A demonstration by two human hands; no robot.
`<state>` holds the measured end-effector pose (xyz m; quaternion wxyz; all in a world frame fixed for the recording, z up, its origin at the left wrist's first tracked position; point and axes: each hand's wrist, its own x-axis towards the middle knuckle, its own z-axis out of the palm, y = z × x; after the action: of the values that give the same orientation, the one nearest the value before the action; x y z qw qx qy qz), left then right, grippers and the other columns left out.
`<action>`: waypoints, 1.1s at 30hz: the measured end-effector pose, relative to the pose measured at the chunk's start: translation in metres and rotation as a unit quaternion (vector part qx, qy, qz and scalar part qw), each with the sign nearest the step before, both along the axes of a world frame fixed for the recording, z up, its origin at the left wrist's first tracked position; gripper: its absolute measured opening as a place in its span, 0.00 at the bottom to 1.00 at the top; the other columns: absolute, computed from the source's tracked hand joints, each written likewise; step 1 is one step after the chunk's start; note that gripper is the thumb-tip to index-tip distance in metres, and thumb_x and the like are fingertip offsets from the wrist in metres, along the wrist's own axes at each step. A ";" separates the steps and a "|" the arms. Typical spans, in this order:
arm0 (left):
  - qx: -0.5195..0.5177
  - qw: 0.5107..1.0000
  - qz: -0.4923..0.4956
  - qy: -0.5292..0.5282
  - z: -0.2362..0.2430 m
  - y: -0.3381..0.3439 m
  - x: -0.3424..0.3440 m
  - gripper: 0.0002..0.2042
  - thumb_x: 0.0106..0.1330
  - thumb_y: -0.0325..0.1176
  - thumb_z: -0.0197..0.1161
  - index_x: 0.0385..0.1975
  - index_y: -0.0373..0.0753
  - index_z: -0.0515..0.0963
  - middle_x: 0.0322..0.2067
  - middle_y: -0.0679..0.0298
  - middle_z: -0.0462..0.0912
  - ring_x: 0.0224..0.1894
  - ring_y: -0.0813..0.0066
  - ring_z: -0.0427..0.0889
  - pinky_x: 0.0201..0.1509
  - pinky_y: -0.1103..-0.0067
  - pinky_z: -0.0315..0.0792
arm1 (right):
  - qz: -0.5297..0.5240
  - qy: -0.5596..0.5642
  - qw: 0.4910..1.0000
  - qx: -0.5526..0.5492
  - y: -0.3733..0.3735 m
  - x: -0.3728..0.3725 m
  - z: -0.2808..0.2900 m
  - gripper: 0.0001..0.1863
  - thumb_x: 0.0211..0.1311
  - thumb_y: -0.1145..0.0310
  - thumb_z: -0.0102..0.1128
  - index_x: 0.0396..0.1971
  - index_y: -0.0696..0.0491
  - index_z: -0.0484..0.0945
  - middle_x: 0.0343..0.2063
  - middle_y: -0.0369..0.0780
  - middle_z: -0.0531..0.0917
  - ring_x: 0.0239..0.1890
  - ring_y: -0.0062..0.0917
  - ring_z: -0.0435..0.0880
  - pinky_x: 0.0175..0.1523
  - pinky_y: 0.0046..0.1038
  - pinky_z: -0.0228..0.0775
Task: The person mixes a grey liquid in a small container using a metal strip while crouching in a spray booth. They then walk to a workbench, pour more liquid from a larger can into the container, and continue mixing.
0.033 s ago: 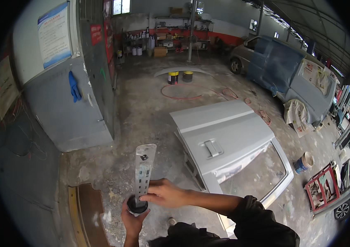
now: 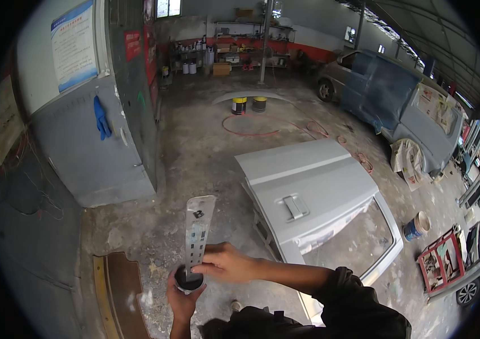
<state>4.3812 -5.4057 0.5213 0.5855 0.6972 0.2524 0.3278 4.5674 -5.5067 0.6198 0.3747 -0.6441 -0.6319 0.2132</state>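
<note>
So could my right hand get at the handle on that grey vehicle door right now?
Probably not: your right hand is gripping the flat stick that stands in the cup. Otherwise the way looks free, with nothing visible in front of the handle, though you might need to lean in.

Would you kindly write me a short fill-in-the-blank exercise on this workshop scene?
The flat strip gripped by the right hand has its ____ end in the cup that the left hand holds.
The hanging glove is ____.
In the view, the bucket stands to the ____ of the silver-grey car panel.

Missing words: lower; blue; right.
</note>
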 end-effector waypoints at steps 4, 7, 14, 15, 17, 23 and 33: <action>-0.011 0.999 0.015 -0.029 -0.002 0.080 0.102 0.42 0.40 0.23 0.82 0.60 0.34 0.68 0.50 0.61 0.79 0.52 0.71 0.79 0.58 0.73 0.73 | 0.003 0.026 0.979 0.202 0.096 0.097 0.003 0.10 0.66 0.66 0.64 0.36 0.59 0.82 0.33 0.46 0.84 0.29 0.40 0.83 0.33 0.33 0.75; 0.032 0.999 -0.001 -0.001 -0.013 0.162 0.177 0.39 0.42 0.25 0.82 0.58 0.34 0.71 0.51 0.59 0.79 0.53 0.68 0.79 0.59 0.72 0.73 | -0.005 -0.027 0.980 0.197 0.170 0.177 -0.006 0.09 0.66 0.66 0.64 0.36 0.57 0.83 0.31 0.45 0.83 0.27 0.39 0.83 0.32 0.33 0.74; 0.013 0.999 -0.031 0.018 -0.010 0.351 0.371 0.36 0.44 0.23 0.80 0.57 0.37 0.73 0.51 0.61 0.81 0.55 0.69 0.80 0.61 0.75 0.72 | -0.006 -0.066 0.987 0.146 0.342 0.361 -0.011 0.09 0.63 0.66 0.69 0.34 0.56 0.83 0.29 0.44 0.82 0.27 0.38 0.83 0.33 0.35 0.74; -0.003 0.999 -0.042 0.016 -0.006 0.374 0.405 0.36 0.44 0.23 0.80 0.58 0.37 0.73 0.51 0.61 0.81 0.55 0.69 0.80 0.61 0.75 0.72 | -0.011 -0.084 0.986 0.146 0.363 0.389 -0.007 0.09 0.62 0.66 0.69 0.34 0.56 0.83 0.29 0.44 0.83 0.28 0.38 0.83 0.33 0.35 0.74; -0.031 0.996 -0.079 0.014 0.000 0.419 0.466 0.36 0.45 0.23 0.80 0.58 0.37 0.73 0.51 0.62 0.81 0.55 0.69 0.80 0.60 0.76 0.72 | -0.022 -0.076 0.984 0.162 0.401 0.443 -0.004 0.08 0.61 0.68 0.70 0.35 0.56 0.84 0.31 0.44 0.84 0.29 0.37 0.83 0.33 0.34 0.74; -0.027 0.988 -0.149 0.019 -0.017 0.554 0.656 0.36 0.46 0.22 0.79 0.59 0.37 0.72 0.56 0.62 0.78 0.58 0.72 0.78 0.63 0.76 0.71 | -0.092 -0.066 0.981 0.159 0.518 0.641 -0.016 0.07 0.60 0.74 0.70 0.37 0.58 0.84 0.31 0.43 0.84 0.29 0.33 0.82 0.32 0.30 0.72; -0.040 0.996 -0.083 -0.019 -0.002 0.772 0.972 0.35 0.48 0.19 0.77 0.60 0.36 0.71 0.54 0.62 0.79 0.57 0.73 0.78 0.63 0.76 0.71 | -0.126 -0.023 0.983 0.133 0.746 0.941 -0.013 0.05 0.60 0.71 0.70 0.32 0.57 0.85 0.21 0.43 0.82 0.21 0.35 0.80 0.26 0.32 0.69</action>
<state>5.3535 -4.6337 0.5190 0.6428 0.6852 0.1953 0.2814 5.5087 -4.7606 0.6073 0.4666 -0.6673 -0.5771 0.0634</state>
